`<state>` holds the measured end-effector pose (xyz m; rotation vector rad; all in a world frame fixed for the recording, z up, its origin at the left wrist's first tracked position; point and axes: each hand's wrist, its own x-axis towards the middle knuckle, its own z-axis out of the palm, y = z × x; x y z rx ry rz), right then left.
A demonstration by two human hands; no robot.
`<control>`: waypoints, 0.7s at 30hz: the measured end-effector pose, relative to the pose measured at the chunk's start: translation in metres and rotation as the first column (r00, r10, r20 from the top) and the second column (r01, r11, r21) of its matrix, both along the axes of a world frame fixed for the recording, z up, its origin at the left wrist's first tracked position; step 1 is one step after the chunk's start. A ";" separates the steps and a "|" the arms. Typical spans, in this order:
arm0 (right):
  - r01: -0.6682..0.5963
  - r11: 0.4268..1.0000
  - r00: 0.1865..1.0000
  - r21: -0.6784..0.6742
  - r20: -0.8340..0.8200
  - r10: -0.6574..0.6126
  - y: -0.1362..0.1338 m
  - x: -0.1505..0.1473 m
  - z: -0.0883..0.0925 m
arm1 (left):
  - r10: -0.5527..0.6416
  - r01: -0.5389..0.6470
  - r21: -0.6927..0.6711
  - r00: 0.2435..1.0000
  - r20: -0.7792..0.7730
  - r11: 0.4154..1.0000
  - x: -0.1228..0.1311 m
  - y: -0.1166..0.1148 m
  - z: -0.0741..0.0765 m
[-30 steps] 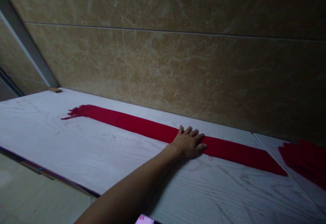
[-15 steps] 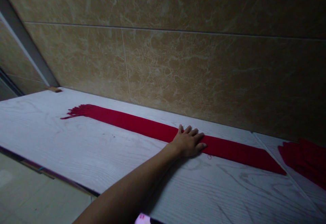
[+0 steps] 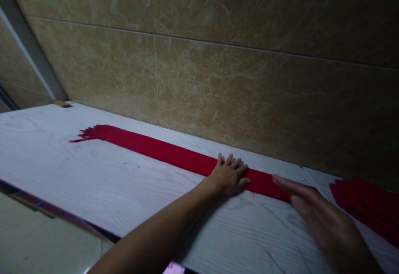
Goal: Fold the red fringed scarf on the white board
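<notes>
A long, narrow red cloth strip lies flat along the white wood-grain table, its fringed end at the left. Pressed flat on the strip's middle, my left hand has its fingers spread. My right hand is over the strip's right part, slightly blurred, fingers stretched out and thumb apart, holding nothing; it hides part of the strip's right end. Whether it touches the cloth I cannot tell. A small loop of red thread lies below the strip beside my left hand.
More red fringed cloth lies at the right edge of the table. Behind the table rises a marbled tile wall. A small wooden piece sits at the far left corner. Something pink shows at the bottom edge.
My right hand has come into view from the lower right, over the strip's right part. My left hand stays on the strip. The view has shifted slightly.
</notes>
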<state>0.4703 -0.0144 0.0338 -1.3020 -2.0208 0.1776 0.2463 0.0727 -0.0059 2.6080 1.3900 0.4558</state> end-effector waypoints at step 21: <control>0.003 0.989 0.957 -0.145 0.288 0.039 0.102 0.036 -0.074 | -0.167 0.168 -0.019 0.985 0.031 0.986 0.003 -0.001 0.001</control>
